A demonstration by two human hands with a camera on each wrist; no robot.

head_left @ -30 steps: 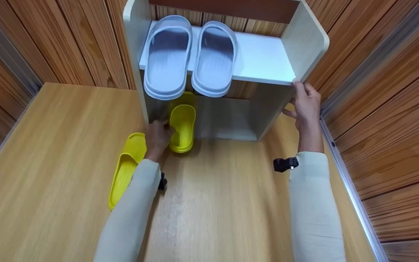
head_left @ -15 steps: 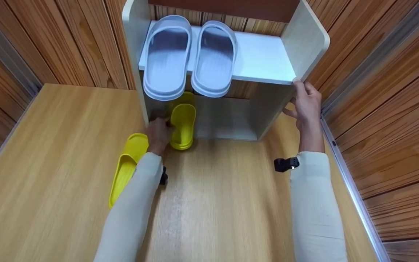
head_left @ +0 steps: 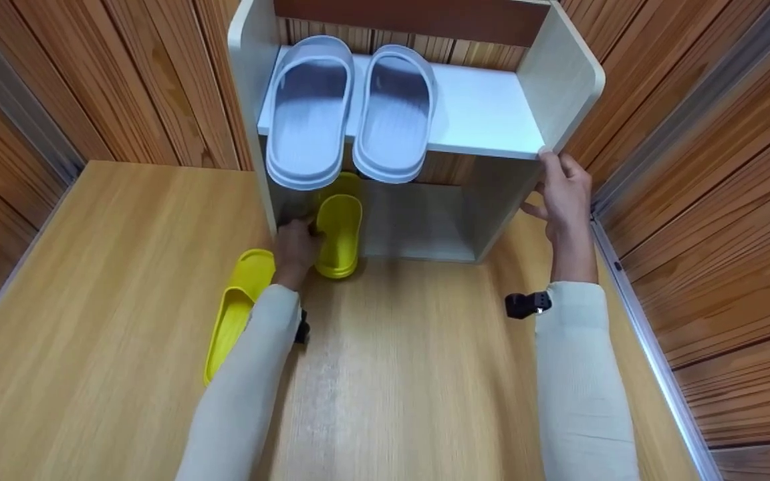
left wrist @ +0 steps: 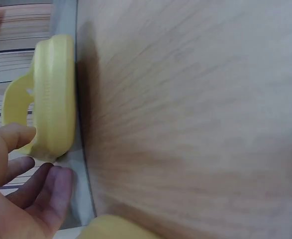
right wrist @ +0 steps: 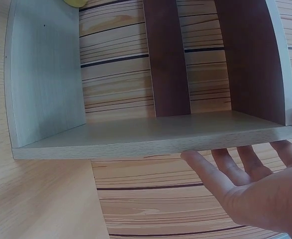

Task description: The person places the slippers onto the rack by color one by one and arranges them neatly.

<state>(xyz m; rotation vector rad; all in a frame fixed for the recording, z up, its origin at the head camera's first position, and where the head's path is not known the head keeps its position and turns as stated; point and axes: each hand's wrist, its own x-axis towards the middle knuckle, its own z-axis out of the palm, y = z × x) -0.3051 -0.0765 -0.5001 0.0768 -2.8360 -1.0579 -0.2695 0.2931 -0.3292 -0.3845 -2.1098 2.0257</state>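
My left hand point(head_left: 297, 248) holds the near left edge of a yellow slipper point(head_left: 341, 234) on the rack's bottom shelf. In the left wrist view the thumb point(left wrist: 21, 133) lies over the slipper's edge and the other fingers bend beside it. The slipper's toe is partly hidden under the upper shelf. A matching yellow slipper point(head_left: 228, 324) lies on the floor, partly covered by my left forearm. My right hand point(head_left: 567, 194) grips the right side of the shoe rack point(head_left: 562, 87), thumb at the shelf's front corner and fingers along the outer face in the right wrist view.
Two light grey slippers point(head_left: 310, 127) stand side by side on the upper shelf point(head_left: 478, 110), heels overhanging its front edge. The rack backs onto a wood-panelled wall point(head_left: 124, 80). Another panelled wall point(head_left: 726, 267) rises at the right of the wooden floor point(head_left: 398, 374).
The yellow slipper has shifted very slightly rightward with my left hand at its edge. My right hand keeps its place on the rack. The view has tilted up a little.
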